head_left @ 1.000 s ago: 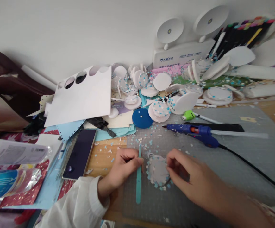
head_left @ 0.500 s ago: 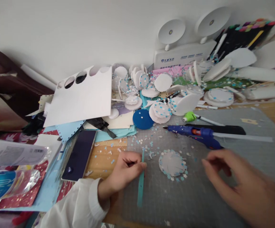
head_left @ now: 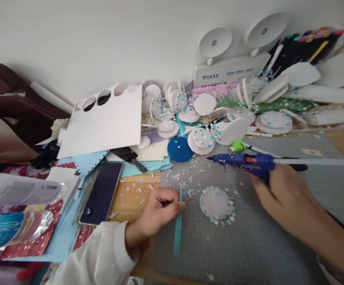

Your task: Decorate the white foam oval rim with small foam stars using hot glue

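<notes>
My left hand [head_left: 160, 211] pinches the upper end of a thin teal strip [head_left: 178, 233] that lies on the grey cutting mat [head_left: 249, 245]. Just right of it lies a white foam disc [head_left: 217, 204] edged with small blue and white star flakes. My right hand [head_left: 281, 194] is wrapped around the handle of a blue hot-glue gun [head_left: 243, 160]. The gun's nozzle points left, above and beyond the disc, and a clear glue stick juts out of its back end to the right.
A dark phone [head_left: 100, 194] lies left of the mat. A white sheet with round cut-outs [head_left: 103, 122], a blue disc [head_left: 179, 149], several white foam discs [head_left: 201, 139], a green-capped tool [head_left: 237, 146] and a marker set [head_left: 305, 43] crowd the back. Foil bags [head_left: 14, 225] lie at left.
My right hand left the foam disc, swung right and then up, and closed on the glue gun, lifting it slightly. The disc now lies free, further right on the mat. My left hand stayed put.
</notes>
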Demonstrator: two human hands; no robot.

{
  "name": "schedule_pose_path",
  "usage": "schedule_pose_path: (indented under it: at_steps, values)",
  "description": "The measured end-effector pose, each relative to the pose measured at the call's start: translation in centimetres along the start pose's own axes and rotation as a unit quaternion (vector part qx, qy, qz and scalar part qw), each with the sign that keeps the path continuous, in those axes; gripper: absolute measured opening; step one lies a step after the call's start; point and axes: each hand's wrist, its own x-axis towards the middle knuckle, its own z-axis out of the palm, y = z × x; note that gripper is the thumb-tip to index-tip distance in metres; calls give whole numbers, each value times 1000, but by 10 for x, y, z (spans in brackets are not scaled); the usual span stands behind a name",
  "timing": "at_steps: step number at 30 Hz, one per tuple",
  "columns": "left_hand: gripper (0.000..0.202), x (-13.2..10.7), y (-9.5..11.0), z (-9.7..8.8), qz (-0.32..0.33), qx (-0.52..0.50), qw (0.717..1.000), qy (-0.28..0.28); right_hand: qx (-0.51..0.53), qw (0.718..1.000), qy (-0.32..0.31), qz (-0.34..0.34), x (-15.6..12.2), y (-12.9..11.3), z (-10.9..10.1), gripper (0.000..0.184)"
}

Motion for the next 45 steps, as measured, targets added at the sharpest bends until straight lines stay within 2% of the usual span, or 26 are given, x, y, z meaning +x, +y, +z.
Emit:
schedule_pose_path:
  at_steps: [2,5,7,9,13,16,18,21,25,27,30,33,37,42,45]
  values:
    - [55,0,0,0,0,2,1000,0,93,994,-3,58,7,-7,-11,25]
    - [55,0,1,0,-6,6,1000,-3,144,976,17,165,11,-19,-18,34]
    - [56,0,3,1,-10,10,1000,-10,157,969,51,183,9,-26,-13,34]
    - [55,0,5,2,-7,17,1000,-25,172,968,65,172,3,-30,-5,31]
    - [52,-1,7,5,-6,22,998,-61,187,972,36,141,-8,-32,7,25]
    - [51,-2,8,5,-5,19,998,-68,137,984,30,114,-9,-30,11,22]
    - [49,-2,7,5,-6,16,998,-67,86,991,53,84,-7,-26,12,20]
    - [49,-2,6,4,-10,11,998,-66,4,996,67,60,-2,-20,14,25]
    - [50,-2,6,4,-5,12,998,-66,-65,994,-12,84,3,-15,11,28]
    - [50,-1,6,4,-3,14,998,-65,-75,992,-26,98,5,-14,8,28]
    - [51,-1,6,4,-5,19,998,-66,-64,992,3,108,5,-13,6,30]
    - [51,-1,5,4,-9,27,997,-69,-65,994,25,89,3,-10,8,30]
    - [53,0,5,3,-10,27,997,-70,-6,993,93,74,1,-7,13,26]
    - [55,-1,6,3,-5,12,997,-74,27,985,172,2,-2,-15,12,27]
    - [54,-1,8,4,-3,1,997,-83,62,981,181,-22,-4,-21,11,31]
